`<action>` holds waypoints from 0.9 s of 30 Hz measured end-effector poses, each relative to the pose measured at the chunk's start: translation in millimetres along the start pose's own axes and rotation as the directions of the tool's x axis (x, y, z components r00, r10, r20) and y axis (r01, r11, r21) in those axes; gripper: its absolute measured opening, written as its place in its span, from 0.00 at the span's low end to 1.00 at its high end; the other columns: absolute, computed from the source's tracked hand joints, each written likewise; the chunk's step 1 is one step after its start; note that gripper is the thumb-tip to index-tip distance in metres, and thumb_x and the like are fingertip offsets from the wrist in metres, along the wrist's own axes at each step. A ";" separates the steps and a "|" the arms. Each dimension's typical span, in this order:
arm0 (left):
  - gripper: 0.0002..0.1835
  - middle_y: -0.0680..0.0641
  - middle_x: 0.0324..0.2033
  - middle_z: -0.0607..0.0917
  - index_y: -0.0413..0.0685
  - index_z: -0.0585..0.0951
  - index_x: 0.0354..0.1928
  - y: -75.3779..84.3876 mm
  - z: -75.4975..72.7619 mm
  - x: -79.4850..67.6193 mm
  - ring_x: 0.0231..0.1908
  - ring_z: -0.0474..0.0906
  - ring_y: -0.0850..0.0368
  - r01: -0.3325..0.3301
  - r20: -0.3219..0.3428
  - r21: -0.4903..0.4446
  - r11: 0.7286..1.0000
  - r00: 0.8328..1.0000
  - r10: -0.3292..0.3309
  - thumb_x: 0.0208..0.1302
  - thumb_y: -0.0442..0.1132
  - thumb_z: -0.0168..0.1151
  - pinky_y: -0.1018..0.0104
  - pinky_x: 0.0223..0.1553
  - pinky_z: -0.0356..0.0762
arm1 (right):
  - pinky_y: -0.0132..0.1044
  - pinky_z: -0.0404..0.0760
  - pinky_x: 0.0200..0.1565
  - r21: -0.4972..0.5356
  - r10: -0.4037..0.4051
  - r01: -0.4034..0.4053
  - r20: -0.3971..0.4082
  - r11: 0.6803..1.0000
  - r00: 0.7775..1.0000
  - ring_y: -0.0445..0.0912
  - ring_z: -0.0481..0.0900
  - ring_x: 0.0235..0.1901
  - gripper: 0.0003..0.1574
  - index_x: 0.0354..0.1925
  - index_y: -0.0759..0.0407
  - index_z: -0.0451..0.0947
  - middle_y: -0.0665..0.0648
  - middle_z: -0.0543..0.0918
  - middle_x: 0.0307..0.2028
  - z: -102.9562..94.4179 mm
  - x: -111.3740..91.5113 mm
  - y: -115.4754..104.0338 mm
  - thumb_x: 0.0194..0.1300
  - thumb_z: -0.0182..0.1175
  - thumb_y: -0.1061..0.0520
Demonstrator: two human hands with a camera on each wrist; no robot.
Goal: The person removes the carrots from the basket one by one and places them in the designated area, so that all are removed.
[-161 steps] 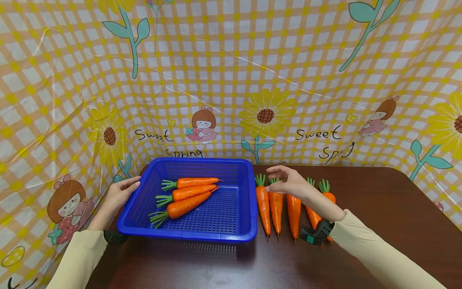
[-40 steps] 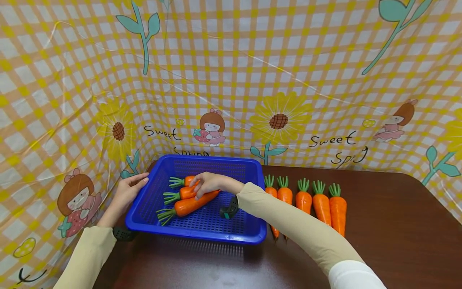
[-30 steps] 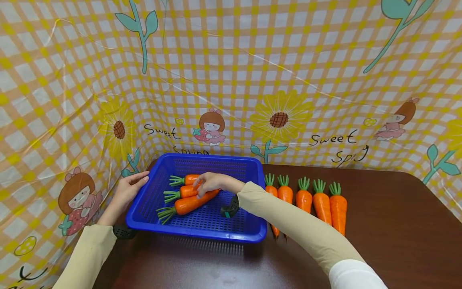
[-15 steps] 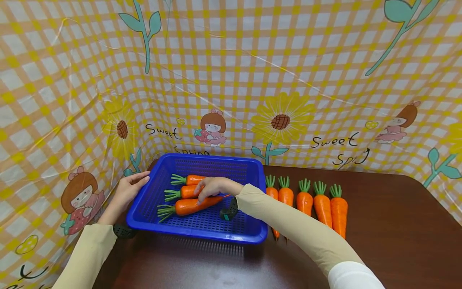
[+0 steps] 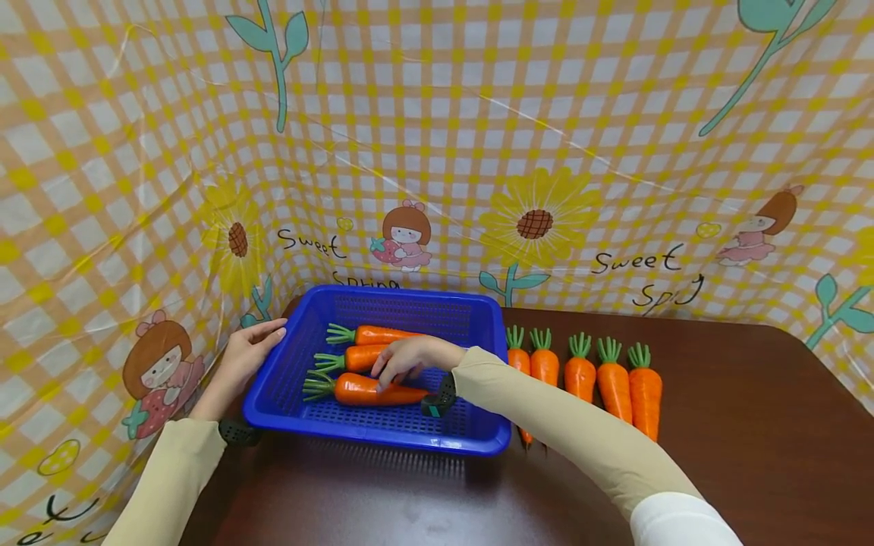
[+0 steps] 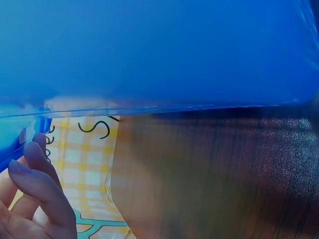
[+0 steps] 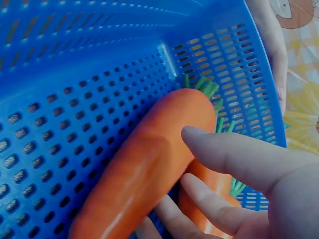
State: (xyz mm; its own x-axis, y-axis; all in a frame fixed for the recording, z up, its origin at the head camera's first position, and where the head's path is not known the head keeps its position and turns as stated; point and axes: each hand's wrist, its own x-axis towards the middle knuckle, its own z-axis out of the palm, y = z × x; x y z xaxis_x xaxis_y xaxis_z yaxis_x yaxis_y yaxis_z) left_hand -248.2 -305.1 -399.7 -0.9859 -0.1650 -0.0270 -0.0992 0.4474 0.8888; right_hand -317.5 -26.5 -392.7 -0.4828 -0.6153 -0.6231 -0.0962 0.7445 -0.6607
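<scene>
A blue plastic basket (image 5: pixel 369 437) holds three orange carrots with green stalks. My right hand (image 5: pixel 415 355) is inside it, fingers loosely bent. In the right wrist view its thumb (image 7: pixel 224 152) touches the side of the front carrot (image 7: pixel 149 154), and the fingers lie along that same side, over the middle carrot (image 7: pixel 202 191). Farthest back lies the third carrot (image 5: pixel 382 334), roughly parallel to the others. At the basket's left rim, my left hand (image 5: pixel 240 360) rests from outside, fingertips against the edge.
Right of the basket several carrots (image 5: pixel 579 377) stand in a row on the dark brown table (image 5: pixel 724 409), stalks toward the back; my right sleeve covers some tips. A checked, flower-printed cloth (image 5: pixel 437 152) hangs behind and along both sides.
The front carrot has turned and shifted toward the basket's front, apart from the middle one. My right hand came from the table carrots into the basket, then moved slightly frontward. My left hand stays put.
</scene>
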 end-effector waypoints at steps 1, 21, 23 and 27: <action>0.27 0.33 0.59 0.76 0.40 0.72 0.65 -0.1 -0.1 -0.3 0.31 0.75 0.76 -0.004 -0.002 0.000 1.000 1.000 0.004 0.71 0.49 0.53 0.77 0.35 0.76 | 0.42 0.73 0.54 0.000 -0.002 0.002 -0.001 1.000 1.000 0.44 0.72 0.45 0.23 0.55 0.54 0.77 0.48 0.77 0.49 0.6 -0.7 0.7 0.61 0.66 0.53; 0.27 0.36 0.57 0.77 0.39 0.72 0.65 0.9 -2.2 -2.8 0.31 0.75 0.76 0.008 -0.021 0.015 1.000 1.000 -0.008 0.71 0.50 0.54 0.78 0.35 0.76 | 0.40 0.75 0.55 -0.026 -0.051 0.048 -0.102 0.998 0.993 0.43 0.72 0.42 0.35 0.60 0.64 0.73 0.54 0.75 0.54 19.6 -2.5 -2.6 0.54 0.70 0.61; 0.27 0.39 0.54 0.80 0.39 0.72 0.65 2.3 -1.8 -2.5 0.31 0.75 0.76 0.007 -0.024 0.009 1.000 1.000 -0.007 0.71 0.49 0.54 0.77 0.35 0.76 | 0.41 0.75 0.56 -0.017 -0.037 0.035 -0.123 0.999 0.992 0.43 0.72 0.43 0.34 0.59 0.63 0.74 0.54 0.76 0.54 20.1 -2.7 -2.4 0.53 0.70 0.60; 0.27 0.47 0.48 0.82 0.39 0.73 0.64 4.6 -2.0 -2.5 0.30 0.76 0.75 0.005 -0.025 0.002 1.000 1.000 -0.005 0.71 0.48 0.54 0.77 0.34 0.77 | 0.43 0.74 0.58 -0.017 -0.016 0.013 -0.147 1.000 0.989 0.44 0.74 0.45 0.32 0.57 0.61 0.76 0.53 0.77 0.55 21.0 -3.8 -2.9 0.53 0.71 0.59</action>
State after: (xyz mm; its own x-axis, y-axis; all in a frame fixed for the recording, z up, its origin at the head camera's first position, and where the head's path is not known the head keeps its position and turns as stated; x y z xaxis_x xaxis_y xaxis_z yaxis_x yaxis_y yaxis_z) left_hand -245.8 -304.3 -394.6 -0.9817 -0.1893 -0.0193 -0.1040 0.4483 0.8878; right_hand -297.1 -31.7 -397.2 -0.6036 -0.5824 -0.5444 -0.1178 0.7405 -0.6616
